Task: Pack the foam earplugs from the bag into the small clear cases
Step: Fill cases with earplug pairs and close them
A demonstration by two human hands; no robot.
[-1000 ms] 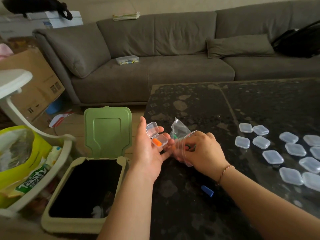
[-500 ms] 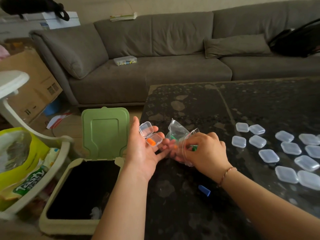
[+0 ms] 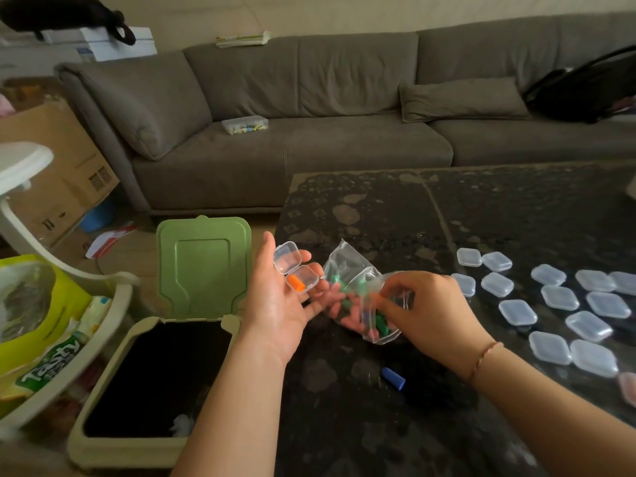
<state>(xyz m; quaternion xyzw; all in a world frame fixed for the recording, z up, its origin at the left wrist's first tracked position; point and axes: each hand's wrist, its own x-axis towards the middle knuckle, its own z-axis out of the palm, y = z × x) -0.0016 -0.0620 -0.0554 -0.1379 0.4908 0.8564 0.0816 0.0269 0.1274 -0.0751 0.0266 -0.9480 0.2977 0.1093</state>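
Earplugs (image 3: 361, 315) fill the bag (image 3: 364, 297) where the right hand (image 3: 423, 311) pinches one; next comes the open case (image 3: 296, 273), held in the left hand (image 3: 278, 304).

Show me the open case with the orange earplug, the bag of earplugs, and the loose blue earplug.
open case (image 3: 303, 281), head view, on its clear base.
bag of earplugs (image 3: 347, 270), head view, on its clear upper part.
blue earplug (image 3: 393, 377), head view, on its middle.

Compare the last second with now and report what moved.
The right hand has worked its fingers further into the bag mouth. Unchanged: the left hand holds the open case with one orange earplug; the blue earplug lies on the table.
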